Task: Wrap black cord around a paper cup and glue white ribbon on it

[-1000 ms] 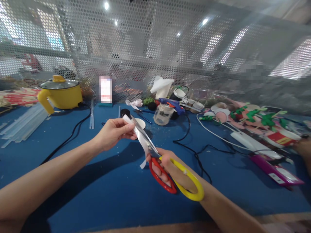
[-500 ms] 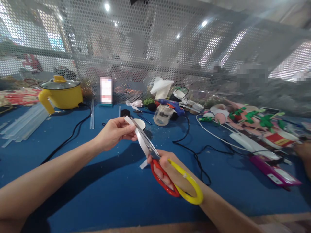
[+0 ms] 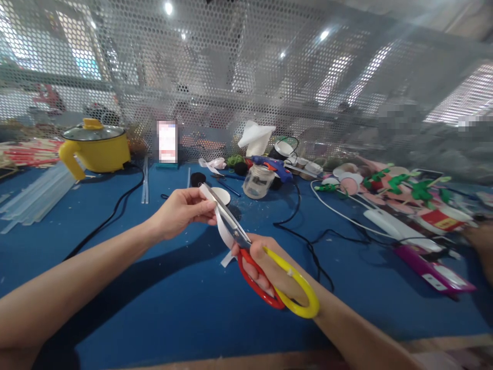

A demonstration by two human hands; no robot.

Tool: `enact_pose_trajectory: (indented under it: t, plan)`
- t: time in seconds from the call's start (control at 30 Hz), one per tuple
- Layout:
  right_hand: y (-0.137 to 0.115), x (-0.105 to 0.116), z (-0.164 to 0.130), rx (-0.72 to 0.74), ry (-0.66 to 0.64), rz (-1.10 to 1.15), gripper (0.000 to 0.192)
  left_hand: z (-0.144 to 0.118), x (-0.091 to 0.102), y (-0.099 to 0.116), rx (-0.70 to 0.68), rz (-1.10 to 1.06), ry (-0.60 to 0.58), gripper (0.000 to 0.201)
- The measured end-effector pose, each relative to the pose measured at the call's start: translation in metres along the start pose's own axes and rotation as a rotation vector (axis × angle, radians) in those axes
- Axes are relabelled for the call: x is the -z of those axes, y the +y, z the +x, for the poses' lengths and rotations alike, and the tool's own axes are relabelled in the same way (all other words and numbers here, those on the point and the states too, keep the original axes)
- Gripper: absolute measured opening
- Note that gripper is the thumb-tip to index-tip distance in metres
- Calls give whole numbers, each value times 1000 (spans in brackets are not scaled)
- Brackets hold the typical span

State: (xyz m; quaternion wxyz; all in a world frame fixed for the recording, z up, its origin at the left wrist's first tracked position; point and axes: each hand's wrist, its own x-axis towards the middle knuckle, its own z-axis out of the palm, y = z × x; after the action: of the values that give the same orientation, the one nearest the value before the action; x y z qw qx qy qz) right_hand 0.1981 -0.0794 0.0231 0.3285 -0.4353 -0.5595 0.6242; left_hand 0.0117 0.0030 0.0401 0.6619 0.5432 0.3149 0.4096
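Note:
My left hand (image 3: 182, 210) pinches the top end of a white ribbon strip (image 3: 222, 234) above the blue table (image 3: 162, 293). My right hand (image 3: 269, 267) grips a pair of scissors (image 3: 265, 272) with one red and one yellow handle loop. The steel blades point up and left along the strip, nearly closed, with the strip lying against them. The strip's loose lower end hangs down beside the blades.
A yellow electric pot (image 3: 96, 149) stands at the back left, with clear glue sticks (image 3: 36, 195) beside it. A glass jar (image 3: 259, 181) and a blue glue gun (image 3: 271, 165) sit mid-back. Black cables (image 3: 304, 241) cross the table. Craft flowers (image 3: 400, 187) and a purple box (image 3: 435, 267) lie at the right.
The scissor handles have come closer together and the blades have closed further along the strip. Both hands stay in nearly the same place.

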Motion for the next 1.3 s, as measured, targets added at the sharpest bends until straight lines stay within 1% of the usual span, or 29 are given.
enact_pose_trajectory:
  t: [0.2, 0.4, 0.57, 0.7, 0.77, 0.83, 0.9, 0.93, 1.0, 1.03, 1.07, 1.13, 1.17, 1.2, 1.23, 1.3]
  plan:
    - [1, -2, 0, 23, 16, -26, 65, -1, -1, 0, 1, 14, 0, 19]
    - [-3, -3, 3, 32, 26, -43, 71, -2, -4, 0, 37, 15, 2, 19]
    - [-3, -5, 3, 62, 24, -12, 64, -3, -6, 1, 41, 4, 14, 19]
    - [-3, -8, 2, 37, 45, -3, 57, -3, -8, 0, 58, 7, 19, 20]
    - [-4, -8, 1, 28, 59, -7, 56, -3, -9, -1, 60, 36, 23, 18]
    - [-7, -5, 0, 36, 105, -27, 56, -4, -10, 1, 41, 92, 30, 15]
    - [-10, 3, 1, 32, 222, -124, 55, -5, -9, 8, 9, 141, 35, 10]
    - [-12, 8, 2, 28, 305, -219, 53, -5, -7, 13, -8, 155, 42, 9]
    - [-14, 21, 6, 17, 472, -500, 45, -4, 1, 28, -46, 177, 76, 9]
    - [-13, 28, 9, 7, 548, -655, 41, -3, 8, 36, -82, 241, 143, 7]
    - [-12, 34, 12, -28, 585, -797, 38, -2, 16, 44, -125, 331, 219, 6]
    - [-7, 42, 20, -152, 598, -1036, 35, 1, 35, 56, -238, 597, 340, 8]
    - [-3, 45, 23, -220, 582, -1122, 36, 3, 45, 60, -257, 793, 404, 10]
    - [1, 46, 26, -274, 565, -1187, 36, 5, 54, 62, -238, 1018, 470, 14]
    - [6, 46, 29, -308, 552, -1227, 37, 8, 63, 61, -221, 1099, 508, 17]
    - [13, 44, 33, -329, 534, -1269, 38, 13, 74, 55, -197, 1187, 550, 19]
